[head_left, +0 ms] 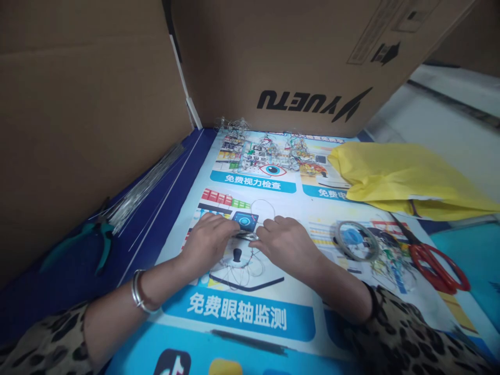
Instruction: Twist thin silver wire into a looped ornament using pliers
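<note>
Printed sheet (304, 205) spreads beneath me. Left hand (211, 235) and right hand (287, 242) pinch wire (246, 236) between them, over the sheet. I seem to be twisting or bending it; the next move calls for steady fingertips. Beyond lie tangles (297, 150), then cardboard (234, 57).

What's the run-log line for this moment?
left hand: pinching thin wires | right hand: pinching same wires | left side: teal-handled pliers, wire bundle | right side: red-handled scissors
</note>
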Demonstrator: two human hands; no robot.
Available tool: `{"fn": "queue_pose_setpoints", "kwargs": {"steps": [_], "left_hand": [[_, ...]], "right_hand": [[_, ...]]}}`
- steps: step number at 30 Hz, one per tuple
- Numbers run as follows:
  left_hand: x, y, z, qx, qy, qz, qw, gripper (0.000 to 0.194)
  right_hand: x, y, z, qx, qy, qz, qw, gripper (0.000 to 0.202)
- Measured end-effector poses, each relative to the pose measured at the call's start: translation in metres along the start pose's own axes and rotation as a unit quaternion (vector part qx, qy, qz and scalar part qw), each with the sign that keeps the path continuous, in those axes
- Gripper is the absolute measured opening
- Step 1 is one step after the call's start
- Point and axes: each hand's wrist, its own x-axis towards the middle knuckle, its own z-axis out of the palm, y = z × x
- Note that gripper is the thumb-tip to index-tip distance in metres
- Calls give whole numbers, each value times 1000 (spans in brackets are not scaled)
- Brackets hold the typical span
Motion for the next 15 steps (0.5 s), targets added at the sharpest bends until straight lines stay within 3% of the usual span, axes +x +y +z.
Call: {"fn": "queue_pose_setpoints", "kwargs": {"steps": [15], "left_hand": [[0,0,-1,-7,1,-9,1000,16]], "right_hand": [[0,-1,-2,-8,-4,10,1000,27]]}}
